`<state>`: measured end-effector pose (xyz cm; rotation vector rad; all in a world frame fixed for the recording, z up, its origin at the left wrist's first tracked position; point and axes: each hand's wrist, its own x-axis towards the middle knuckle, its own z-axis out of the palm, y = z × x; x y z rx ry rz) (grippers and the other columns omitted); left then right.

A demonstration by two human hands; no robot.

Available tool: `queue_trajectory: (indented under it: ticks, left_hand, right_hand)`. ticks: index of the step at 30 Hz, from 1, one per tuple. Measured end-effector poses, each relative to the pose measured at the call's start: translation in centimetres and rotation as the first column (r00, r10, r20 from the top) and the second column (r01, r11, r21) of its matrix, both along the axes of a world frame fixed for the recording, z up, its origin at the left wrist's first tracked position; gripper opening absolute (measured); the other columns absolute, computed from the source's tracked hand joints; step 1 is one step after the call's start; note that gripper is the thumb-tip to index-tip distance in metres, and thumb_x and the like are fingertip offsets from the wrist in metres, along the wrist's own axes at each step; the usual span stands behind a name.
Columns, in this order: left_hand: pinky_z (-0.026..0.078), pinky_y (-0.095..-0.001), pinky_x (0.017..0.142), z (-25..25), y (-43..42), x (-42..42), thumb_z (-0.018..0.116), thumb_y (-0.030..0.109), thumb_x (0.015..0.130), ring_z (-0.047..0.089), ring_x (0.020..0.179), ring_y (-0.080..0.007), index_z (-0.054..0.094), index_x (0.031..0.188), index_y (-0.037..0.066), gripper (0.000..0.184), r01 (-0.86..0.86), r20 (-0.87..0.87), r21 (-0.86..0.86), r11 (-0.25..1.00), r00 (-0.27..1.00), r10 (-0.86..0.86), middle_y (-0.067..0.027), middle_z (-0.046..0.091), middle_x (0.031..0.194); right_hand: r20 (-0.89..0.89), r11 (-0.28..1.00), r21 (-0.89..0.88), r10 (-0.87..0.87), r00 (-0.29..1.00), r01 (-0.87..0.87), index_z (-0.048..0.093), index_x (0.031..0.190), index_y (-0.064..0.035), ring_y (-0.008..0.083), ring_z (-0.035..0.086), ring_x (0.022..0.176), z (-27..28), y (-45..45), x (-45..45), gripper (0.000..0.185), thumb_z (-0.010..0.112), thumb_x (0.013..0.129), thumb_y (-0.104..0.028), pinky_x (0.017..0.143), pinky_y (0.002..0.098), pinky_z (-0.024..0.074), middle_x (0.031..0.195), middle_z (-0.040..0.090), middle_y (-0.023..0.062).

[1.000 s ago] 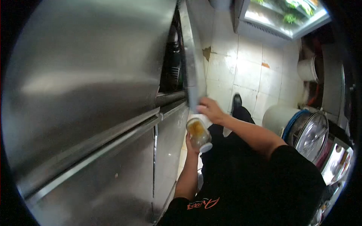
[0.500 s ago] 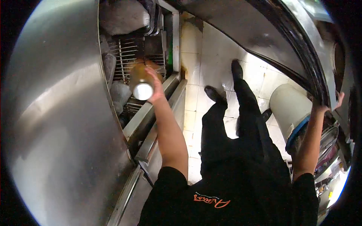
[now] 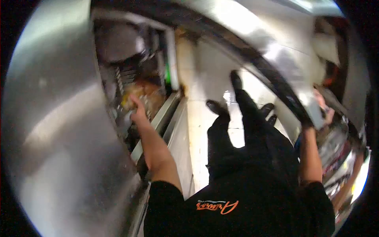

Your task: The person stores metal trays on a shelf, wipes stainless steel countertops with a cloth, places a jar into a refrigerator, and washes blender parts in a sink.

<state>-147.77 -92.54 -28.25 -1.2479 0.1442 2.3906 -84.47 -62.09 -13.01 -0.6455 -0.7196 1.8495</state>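
Observation:
My left hand [image 3: 138, 109] reaches into the open refrigerator and is closed on a blurred jar [image 3: 129, 103] with yellowish contents. The jar is partly hidden and stands out poorly from the things around it. Beside it inside the compartment are a wire rack [image 3: 127, 75] and a bulky wrapped item [image 3: 120, 42]. On the right side, my right hand [image 3: 323, 110] is wrapped round the edge of the swung-out metal door [image 3: 268, 51], whose dark seal faces the compartment.
A steel refrigerator panel [image 3: 67, 130] fills the left. Tiled floor [image 3: 197, 130] lies below, with my legs and shoes over it. Blurred kitchen items stand at the right, and part of another arm [image 3: 351, 181] shows near the lower right edge.
The refrigerator door has been swung open by my right hand. My left hand has carried the jar from outside into the compartment, and it now sits deeper behind the front ledge.

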Motion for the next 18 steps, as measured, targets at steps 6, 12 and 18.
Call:
queue_trajectory:
  ticks: [6, 12, 18]
  left_hand:
    - [0.04, -0.0445, 0.098, 2.5, 3.7, 20.5, 0.048, 0.043, 0.094, 0.048, 0.115, -0.0297, 0.035, 0.135, 0.007, 0.057, 0.891, 0.092, -0.383, 0.243, 0.299, -0.95, -0.0133, 0.045, 0.129]
    - [0.049, -0.0394, 0.081, 0.3, -2.3, 37.4, 0.056, 0.034, 0.089, 0.056, 0.097, -0.0259, 0.041, 0.13, 0.003, 0.054, 0.416, -0.128, -0.767, -0.488, -0.845, -0.518, -0.0138, 0.054, 0.111]
    - [0.047, -0.0412, 0.086, 3.8, -0.6, 37.2, 0.067, 0.025, 0.082, 0.055, 0.103, -0.0321, 0.012, 0.143, 0.004, 0.085, 0.046, 0.056, -0.974, -0.221, -0.898, -0.436, -0.0218, 0.046, 0.129]
  right_hand:
    - [0.358, 0.843, 0.536, -0.278, 0.891, 0.048, 0.045, 0.064, -0.0057, 0.021, 0.046, 0.068, -2.0, -8.2, -8.2, 0.035, 0.04, 0.088, -0.032, 0.066, 0.0354, 0.0413, 0.072, 0.048, 0.0059]
    - [0.751, 0.751, 0.546, -0.241, 0.615, -0.372, 0.056, 0.087, -0.0039, 0.0313, 0.053, 0.083, 2.3, -19.4, -13.0, 0.04, 0.044, 0.094, -0.041, 0.078, 0.0396, 0.0427, 0.091, 0.057, 0.0132]
    - [0.913, 0.941, 0.307, -0.249, 0.324, -0.144, 0.051, 0.123, -0.0009, 0.0348, 0.052, 0.111, 9.1, -30.7, -4.4, 0.052, 0.061, 0.087, -0.037, 0.096, 0.0403, 0.0404, 0.124, 0.052, 0.0199]
